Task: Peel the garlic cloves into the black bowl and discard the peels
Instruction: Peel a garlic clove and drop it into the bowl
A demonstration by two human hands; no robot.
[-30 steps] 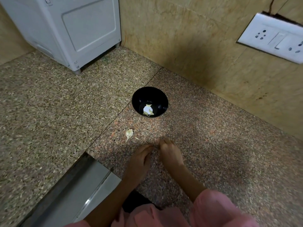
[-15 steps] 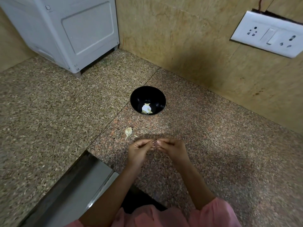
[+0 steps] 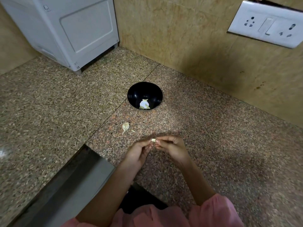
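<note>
We hold one clove between both hands, just above the counter.

Left hand: fingers curled, thumb and fingertips pinching the clove's left end.

Right hand: fingers curled, thumb and forefinger pinching its right end. The hands meet at the clove. We cannot tell how much skin is on it.

Bowl: upright on the counter, beyond the hands and well apart from them, near the wall. Pale cloves lie at its bottom.

Peel: on the counter between bowl and hands, towards the left, with a smaller scrap just beside it.

Surroundings: steel sink at front left, white appliance in the back left corner, socket plate on the wall at right.
</note>
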